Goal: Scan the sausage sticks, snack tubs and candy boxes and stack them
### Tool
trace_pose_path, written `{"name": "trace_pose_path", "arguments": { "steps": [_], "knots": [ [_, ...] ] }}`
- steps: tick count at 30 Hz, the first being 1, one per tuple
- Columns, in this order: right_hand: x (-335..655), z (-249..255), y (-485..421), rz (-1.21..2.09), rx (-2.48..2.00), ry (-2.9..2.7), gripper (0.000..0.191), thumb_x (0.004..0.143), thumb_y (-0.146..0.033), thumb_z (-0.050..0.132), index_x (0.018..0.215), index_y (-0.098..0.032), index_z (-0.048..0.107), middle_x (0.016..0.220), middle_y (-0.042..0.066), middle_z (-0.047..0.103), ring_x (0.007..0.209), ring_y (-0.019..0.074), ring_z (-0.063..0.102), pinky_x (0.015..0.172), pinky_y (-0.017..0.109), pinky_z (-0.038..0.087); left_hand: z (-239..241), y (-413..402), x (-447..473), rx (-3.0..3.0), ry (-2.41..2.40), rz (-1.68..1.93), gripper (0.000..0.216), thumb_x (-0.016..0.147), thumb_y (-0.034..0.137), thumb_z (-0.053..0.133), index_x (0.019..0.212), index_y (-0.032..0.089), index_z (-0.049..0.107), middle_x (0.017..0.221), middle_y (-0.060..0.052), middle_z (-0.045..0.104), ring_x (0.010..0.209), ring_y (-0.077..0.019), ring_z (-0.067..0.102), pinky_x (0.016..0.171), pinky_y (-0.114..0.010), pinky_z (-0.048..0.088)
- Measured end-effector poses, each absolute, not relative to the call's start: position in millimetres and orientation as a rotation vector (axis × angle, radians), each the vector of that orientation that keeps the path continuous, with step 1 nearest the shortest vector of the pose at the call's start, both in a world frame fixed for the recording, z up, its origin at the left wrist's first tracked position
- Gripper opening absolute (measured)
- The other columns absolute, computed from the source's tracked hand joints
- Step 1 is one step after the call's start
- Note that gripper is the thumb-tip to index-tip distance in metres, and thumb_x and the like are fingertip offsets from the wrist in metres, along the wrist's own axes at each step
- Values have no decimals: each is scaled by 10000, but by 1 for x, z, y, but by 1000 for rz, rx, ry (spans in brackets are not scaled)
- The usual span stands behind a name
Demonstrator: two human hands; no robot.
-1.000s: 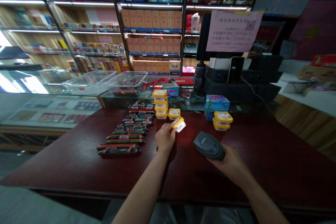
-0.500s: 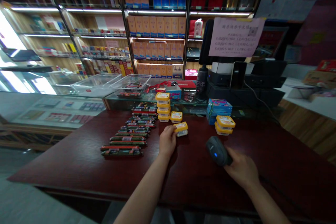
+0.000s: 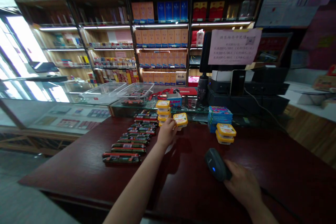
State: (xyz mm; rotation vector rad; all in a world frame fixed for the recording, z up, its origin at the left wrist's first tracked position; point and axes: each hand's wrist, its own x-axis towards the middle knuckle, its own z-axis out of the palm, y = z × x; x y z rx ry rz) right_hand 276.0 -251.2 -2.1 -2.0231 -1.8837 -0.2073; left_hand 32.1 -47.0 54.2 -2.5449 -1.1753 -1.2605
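My left hand (image 3: 167,132) grips the edge of a small plastic tub (image 3: 180,119) with a yellow lid, held just above the table beside a stack of similar tubs (image 3: 163,105). The hand hides the lower part of that stack. My right hand (image 3: 243,181) is wrapped round a dark handheld barcode scanner (image 3: 215,163) with a blue light, its head turned to the left. Two more yellow-lidded tubs (image 3: 226,130) stand stacked on the right, in front of a pile of blue packets (image 3: 219,115).
Rows of wrapped sausages (image 3: 128,146) lie on the dark wooden table (image 3: 189,189), left of my left arm. Clear plastic trays (image 3: 135,91) stand on the glass counter behind. A monitor with a pink sign (image 3: 233,47) rises at back right.
My left hand has raised the tub it holds and tilted its lid more towards me; the single tub behind is now hidden. The view has tipped upward. My right hand keeps the scanner.
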Motion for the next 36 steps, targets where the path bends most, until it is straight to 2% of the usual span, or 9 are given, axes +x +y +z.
{"name": "trace_pose_path", "arguments": {
  "steps": [4,9,13,19,28,36],
  "knots": [
    [276,-2,-251,-198,-2031,-1897,267,766,-180,471,995,-217,603,1014,60,702,881,208,646,739,289,440,70,-23,36,-2576,-1239,-945,125,868,165,476,840,163,598,997,-88,582,915,-183,575,808,-305,480],
    [275,0,-251,-167,-2041,-1885,288,758,-150,461,991,-237,605,996,33,708,861,189,648,728,273,435,72,-18,40,-2523,-1341,-604,166,885,170,447,873,154,612,990,-108,580,928,-210,563,783,-318,455],
    [273,2,-251,-179,-2060,-1889,284,743,-140,464,966,-248,604,984,18,709,860,180,648,721,262,431,72,-16,44,-2450,-1236,-599,128,862,169,495,885,170,621,943,-112,592,984,-250,521,808,-360,424],
    [276,-2,-249,-146,-2034,-1886,302,739,-144,481,1003,-234,596,997,30,704,884,186,647,744,272,429,72,-7,38,-2481,-1133,-620,144,871,170,502,819,198,633,861,-82,589,940,-229,505,823,-350,396],
    [274,2,-250,-124,-2069,-1877,320,734,-128,478,1010,-228,606,998,29,703,881,185,643,750,268,432,53,-10,35,-2452,-1186,-613,178,878,163,483,1005,185,606,1026,-99,579,1005,-235,519,838,-351,427],
    [276,-1,-249,-147,-2051,-1885,303,744,-112,465,982,-230,612,1003,25,703,891,177,644,727,262,430,47,-14,35,-2500,-1233,-671,236,893,159,441,1072,191,592,1089,-83,566,1030,-210,507,896,-336,435]
  ]
}}
